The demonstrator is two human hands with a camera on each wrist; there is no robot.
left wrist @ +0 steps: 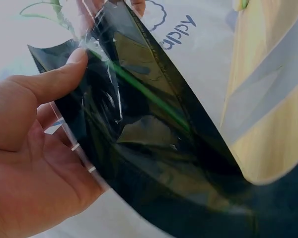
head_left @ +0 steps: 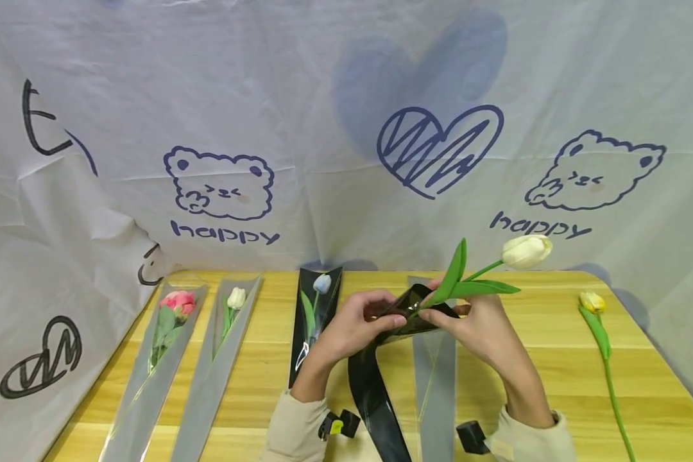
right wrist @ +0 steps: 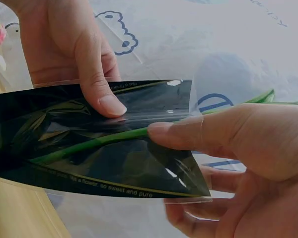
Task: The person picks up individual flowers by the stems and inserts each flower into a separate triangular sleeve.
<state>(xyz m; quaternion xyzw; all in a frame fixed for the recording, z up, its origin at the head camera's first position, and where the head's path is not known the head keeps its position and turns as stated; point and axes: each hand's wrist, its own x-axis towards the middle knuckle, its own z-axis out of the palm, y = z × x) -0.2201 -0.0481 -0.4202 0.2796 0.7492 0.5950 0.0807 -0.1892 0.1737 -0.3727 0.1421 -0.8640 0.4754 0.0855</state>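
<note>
A black sleeve with a clear front (head_left: 375, 385) is raised at its mouth between both hands. My left hand (head_left: 358, 324) grips one edge of the mouth, thumb on the clear side in the left wrist view. A white tulip (head_left: 527, 251) leans up to the right out of the mouth, its green stem (right wrist: 97, 144) inside the sleeve. My right hand (head_left: 482, 324) holds the stem at the mouth with thumb on it, fingers behind the sleeve.
Left on the wooden table (head_left: 254, 359) lie sleeves with a pink flower (head_left: 179, 303), a white tulip (head_left: 236, 298) and a blue tulip (head_left: 322, 283). A grey sleeve (head_left: 436, 378) lies beneath the hands; a yellow-white tulip (head_left: 592, 301) lies at right. A printed cloth (head_left: 323, 160) hangs behind.
</note>
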